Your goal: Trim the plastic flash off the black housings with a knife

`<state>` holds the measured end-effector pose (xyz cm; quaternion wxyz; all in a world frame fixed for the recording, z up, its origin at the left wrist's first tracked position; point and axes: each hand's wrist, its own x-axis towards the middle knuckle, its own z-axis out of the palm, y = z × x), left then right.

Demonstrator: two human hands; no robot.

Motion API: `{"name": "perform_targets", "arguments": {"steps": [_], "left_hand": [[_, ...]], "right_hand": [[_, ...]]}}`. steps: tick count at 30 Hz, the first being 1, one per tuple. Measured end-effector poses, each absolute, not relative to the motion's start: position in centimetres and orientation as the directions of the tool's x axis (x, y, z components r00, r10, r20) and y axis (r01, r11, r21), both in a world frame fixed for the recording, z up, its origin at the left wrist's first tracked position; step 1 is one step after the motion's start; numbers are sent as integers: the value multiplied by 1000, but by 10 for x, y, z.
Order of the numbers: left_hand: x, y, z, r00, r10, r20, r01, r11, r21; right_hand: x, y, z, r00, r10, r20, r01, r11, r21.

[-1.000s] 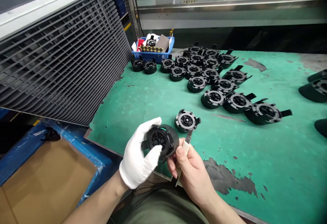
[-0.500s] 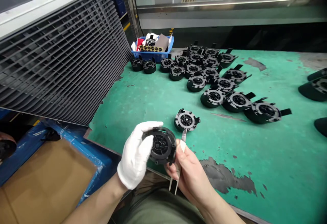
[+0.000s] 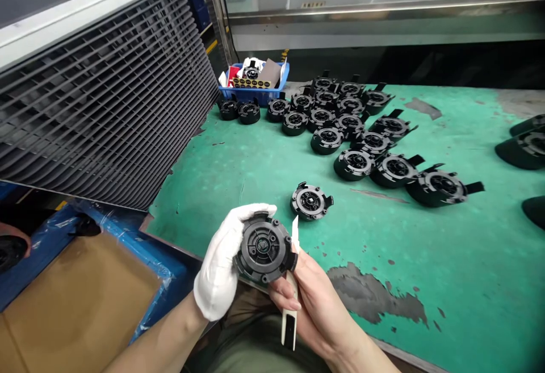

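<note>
My left hand (image 3: 218, 273), in a white glove, is closed around the left side of a round black plastic part (image 3: 264, 248). The part's ribbed face with its central hub is turned up toward me. In my bare right hand (image 3: 313, 296) is a utility knife (image 3: 289, 330) with a white handle and a dark inset, its blade pointing up beside the part's right edge. The right fingers are also close under the part's lower right; whether they touch it I cannot tell. Just beyond my hands, a similar black part (image 3: 311, 201) lies on the green mat (image 3: 238, 163).
Several more black round parts (image 3: 356, 163) stand in rows farther back, and others (image 3: 525, 149) at the right edge. Behind them is a blue basket (image 3: 255, 93) holding mixed items. A dark slatted rack (image 3: 106, 89) rises on the left, above a cardboard-covered blue bin (image 3: 85, 299).
The black part has turned so its ribbed face shows more fully and sits slightly lower. The knife has turned more upright, and its blade has moved left, next to the part's edge.
</note>
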<state>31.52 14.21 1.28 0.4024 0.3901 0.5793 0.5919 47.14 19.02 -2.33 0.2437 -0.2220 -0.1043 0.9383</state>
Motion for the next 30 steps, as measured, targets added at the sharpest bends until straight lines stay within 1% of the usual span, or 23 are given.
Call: {"name": "perform_targets", "arguments": {"steps": [7,11,15,17,19,21,24,27,30], "left_hand": [[314,143,9,-395,918,-13,-32,0,999],[312,143,5,-388,922,-11,3,13,1000],[311,140,-1,-392,919,-37,-32,26,999],[311,137,-4,-384,923,-21,-29,10,1000],[310,134,-7,-371,928,45,41,-33,999],[310,133,-9,-342,932,122,148,-75,986],[312,135,-9,-342,924,170,280,-73,957],[317,141,-10,-377,898,225,451,-35,892],[318,148,-12,-337,890,306,575,-63,816]], "right_hand": [[470,190,-23,-778,512,-365,-406,-852,-331],[469,191,-25,-780,520,-349,-416,-847,-331],[469,192,-24,-778,530,-339,-429,-841,-330],[468,193,-23,-773,537,-336,-440,-837,-325],[466,193,-21,-766,542,-345,-450,-836,-313],[462,193,-18,-749,550,-369,-465,-834,-298],[459,194,-17,-714,556,-425,-461,-831,-312],[466,194,-23,-672,546,-500,-364,-832,-419],[477,201,-41,-653,523,-547,-183,-810,-557]]}}
